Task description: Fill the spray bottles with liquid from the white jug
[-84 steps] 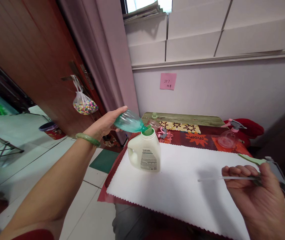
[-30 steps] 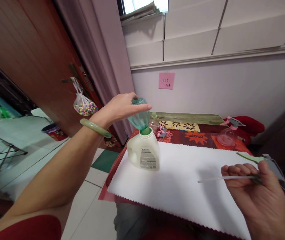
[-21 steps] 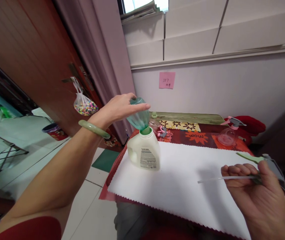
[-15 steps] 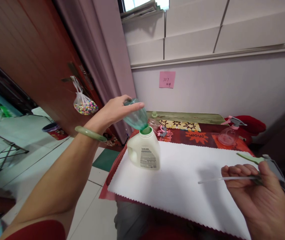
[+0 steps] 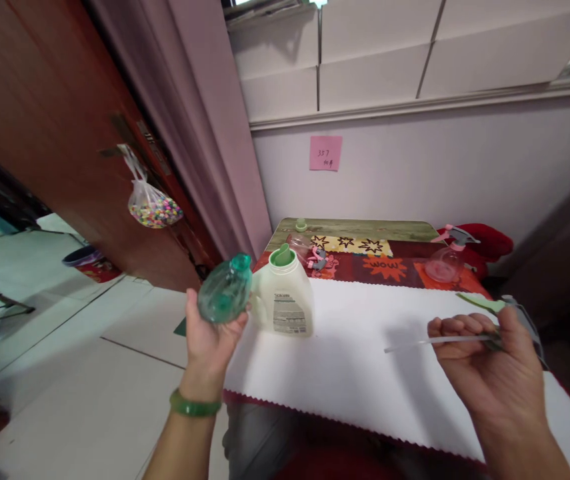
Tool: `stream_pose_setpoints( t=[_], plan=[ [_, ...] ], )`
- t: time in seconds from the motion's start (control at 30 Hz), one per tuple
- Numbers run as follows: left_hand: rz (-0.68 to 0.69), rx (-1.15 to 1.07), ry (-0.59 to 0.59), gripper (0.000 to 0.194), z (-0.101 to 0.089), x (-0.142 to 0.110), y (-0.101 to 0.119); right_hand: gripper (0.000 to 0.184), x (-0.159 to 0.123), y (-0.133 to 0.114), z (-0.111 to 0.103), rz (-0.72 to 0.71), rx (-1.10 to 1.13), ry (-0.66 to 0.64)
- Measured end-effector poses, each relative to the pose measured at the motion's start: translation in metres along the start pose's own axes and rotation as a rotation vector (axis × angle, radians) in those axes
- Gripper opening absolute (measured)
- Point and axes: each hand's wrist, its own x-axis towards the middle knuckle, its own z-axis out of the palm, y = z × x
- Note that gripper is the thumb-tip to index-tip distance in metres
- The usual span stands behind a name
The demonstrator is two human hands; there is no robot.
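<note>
My left hand [image 5: 217, 343] is closed around a clear teal bottle [image 5: 225, 290], its neck uncapped and pointing up and slightly right. Just right of it, a white detergent jug [image 5: 287, 300] stands upright on the white sheet [image 5: 365, 333], with a green spout [image 5: 283, 257] in its open mouth. Over the sheet's right side, my right hand [image 5: 495, 360] grips a spray head with a green trigger [image 5: 482, 303]. Its thin clear dip tube [image 5: 435, 342] points left across my fingers, which hide part of the head.
A pink spray bottle [image 5: 447, 260] stands at the back right. Another clear bottle with a pink and grey sprayer [image 5: 319, 259] lies behind the jug, near a small green cap [image 5: 301, 225]. A bag of colourful beads [image 5: 155, 208] hangs from the door handle.
My left hand has lifted the teal bottle off the jug's mouth, moved it left and down, and turned it upright. My right hand keeps its hold on the spray head.
</note>
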Motion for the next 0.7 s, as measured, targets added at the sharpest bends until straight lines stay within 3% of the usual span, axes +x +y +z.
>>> stream_pose_setpoints(
  t=[0.1,0.23,0.4,0.7],
  plan=[
    [-0.256,0.019,0.022,0.053,0.001,-0.044,-0.033,0.049,-0.005,0.003,0.026,0.056,0.061,0.13],
    [-0.509,0.085,-0.025,0.056,0.012,-0.078,-0.072,0.052,-0.016,0.008,0.058,-0.016,0.113,0.017],
    [-0.546,0.129,-0.07,0.054,0.023,-0.081,-0.094,0.05,-0.024,0.012,0.065,-0.15,0.053,-0.147],
    [-0.583,0.103,-0.131,0.055,0.025,-0.081,-0.106,0.047,-0.017,0.015,0.053,-0.213,-0.153,-0.2]
  ],
)
